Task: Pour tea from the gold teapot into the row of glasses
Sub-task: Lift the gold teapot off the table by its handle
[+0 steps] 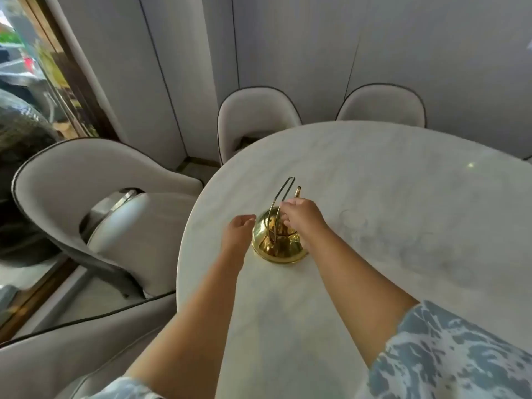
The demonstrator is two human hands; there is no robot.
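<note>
The gold teapot point(277, 246) stands upright on the white marble table point(403, 182), near its left edge. Its thin wire handle is raised and its spout points away from me. My right hand point(302, 216) reaches over the pot from the right, with its fingers bunched down on the top where the lid sits; the lid itself is hidden. My left hand point(239, 230) hovers with fingers apart beside the pot's left side, close to it or just touching. Just right of the pot, faint clear glasses point(352, 218) show as pale rings, too blurred to make out well.
Beige upholstered chairs ring the table: one at the left point(86, 180), two at the far side point(256, 110) and one point(72, 347) against the near left edge. A glass door point(31, 82) fills the far left and panelled walls stand behind.
</note>
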